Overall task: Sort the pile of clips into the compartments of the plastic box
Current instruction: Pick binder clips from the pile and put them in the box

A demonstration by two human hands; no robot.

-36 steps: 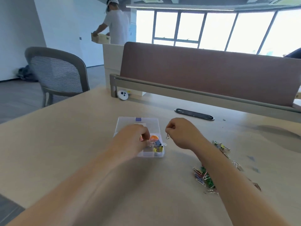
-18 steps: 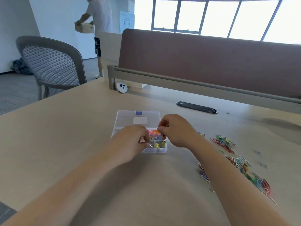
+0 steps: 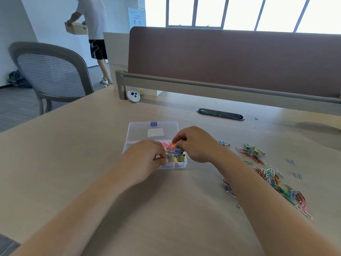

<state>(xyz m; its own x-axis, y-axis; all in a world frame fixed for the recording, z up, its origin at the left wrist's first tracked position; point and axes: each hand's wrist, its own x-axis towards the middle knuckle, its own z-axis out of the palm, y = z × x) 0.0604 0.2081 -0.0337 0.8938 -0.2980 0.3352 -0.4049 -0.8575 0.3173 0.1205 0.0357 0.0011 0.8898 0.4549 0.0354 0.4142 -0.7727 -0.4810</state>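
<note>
The clear plastic box [image 3: 181, 164] sits mid-table with its lid [image 3: 140, 133] folded open toward the back. Its compartments hold coloured binder clips, including orange, pink, blue and yellow ones. My left hand [image 3: 147, 159] rests over the box's left half with thumb and forefinger pinched together; what they pinch is hidden. My right hand [image 3: 197, 143] hovers over the box's right rear corner, fingertips pinched just above an orange clip [image 3: 172, 144]. The pile of coloured paper clips [image 3: 273, 179] lies to the right of my right forearm.
A small group of binder clips [image 3: 252, 151] and a lone blue one [image 3: 225, 143] lie right of the box. A cable slot [image 3: 220, 114], a white round device [image 3: 134, 95] and a brown divider [image 3: 230, 60] stand behind. A grey chair [image 3: 51, 74] and a person carrying a box are at the left.
My right hand, which held a small clip beside the box, has moved left over the compartments. My left hand stayed on the box. The view has tilted downward.
</note>
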